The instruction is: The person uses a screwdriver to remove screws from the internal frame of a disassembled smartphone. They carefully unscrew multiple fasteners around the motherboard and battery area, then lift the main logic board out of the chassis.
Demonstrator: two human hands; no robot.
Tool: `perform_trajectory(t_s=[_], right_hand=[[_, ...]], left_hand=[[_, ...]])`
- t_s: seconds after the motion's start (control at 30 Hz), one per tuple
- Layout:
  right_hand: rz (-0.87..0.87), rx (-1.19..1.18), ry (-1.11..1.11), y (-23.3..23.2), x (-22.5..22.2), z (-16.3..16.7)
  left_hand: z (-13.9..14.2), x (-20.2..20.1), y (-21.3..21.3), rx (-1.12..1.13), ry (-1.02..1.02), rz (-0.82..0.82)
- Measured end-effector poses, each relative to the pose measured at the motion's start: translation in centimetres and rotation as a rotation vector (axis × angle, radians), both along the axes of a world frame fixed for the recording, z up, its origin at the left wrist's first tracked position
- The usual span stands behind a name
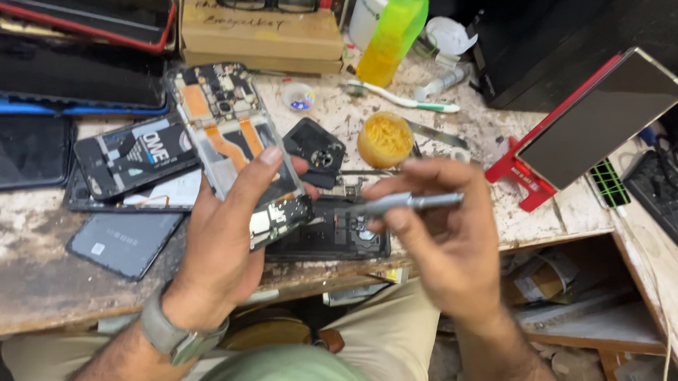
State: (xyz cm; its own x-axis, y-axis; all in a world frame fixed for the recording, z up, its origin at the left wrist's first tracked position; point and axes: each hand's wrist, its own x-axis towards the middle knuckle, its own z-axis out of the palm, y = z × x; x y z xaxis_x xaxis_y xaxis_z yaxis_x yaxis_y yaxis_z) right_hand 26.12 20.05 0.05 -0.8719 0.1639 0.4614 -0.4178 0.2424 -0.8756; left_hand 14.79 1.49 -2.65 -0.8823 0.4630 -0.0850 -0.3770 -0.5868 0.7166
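Note:
My left hand (pixel 220 241) grips an opened phone (pixel 230 134) with its back off, showing circuit boards and orange flex cables, tilted up over the bench. My right hand (pixel 443 231) is closed around a thin metal screwdriver (pixel 410 202), whose tip points left toward the phone's lower end. Under both hands a dark phone body (pixel 334 238) lies flat on the bench. A black camera cover piece (pixel 314 146) rests just right of the held phone.
Several phones and battery parts (pixel 129 152) lie at left on the worn white bench (pixel 21 257). A round tin of yellow paste (pixel 384 139), toothbrush (pixel 408 100), green bottle (pixel 392 34), cardboard box (pixel 263 34) sit behind. A phone on a red stand (pixel 593 120) is right.

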Motion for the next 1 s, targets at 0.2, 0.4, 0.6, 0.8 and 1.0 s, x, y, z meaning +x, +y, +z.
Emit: perform_trajectory(t_s=[0.2,0.4,0.6,0.8,1.0], right_hand=[[-0.013,0.175,0.022,-1.4,0.4,-0.3],[0.029,0.139,-0.005,-1.4,0.2,-0.9],[-0.018,0.273,-0.039,-1.7,0.1,0.2],[-0.321,0.725,-0.246,-1.8,-0.4,3.0],[-0.166,0.843,-0.127,-1.7,-0.5,5.1]], left_hand=[[-0.1,0.2,-0.1,-0.044,0.050,0.024],[-0.4,0.3,-0.2,-0.040,0.068,0.009],[-0.5,0.5,-0.1,-0.046,0.140,0.025],[-0.7,0.6,0.2,-0.066,0.140,0.033],[-0.5,0.5,0.1,-0.075,0.073,0.012]])
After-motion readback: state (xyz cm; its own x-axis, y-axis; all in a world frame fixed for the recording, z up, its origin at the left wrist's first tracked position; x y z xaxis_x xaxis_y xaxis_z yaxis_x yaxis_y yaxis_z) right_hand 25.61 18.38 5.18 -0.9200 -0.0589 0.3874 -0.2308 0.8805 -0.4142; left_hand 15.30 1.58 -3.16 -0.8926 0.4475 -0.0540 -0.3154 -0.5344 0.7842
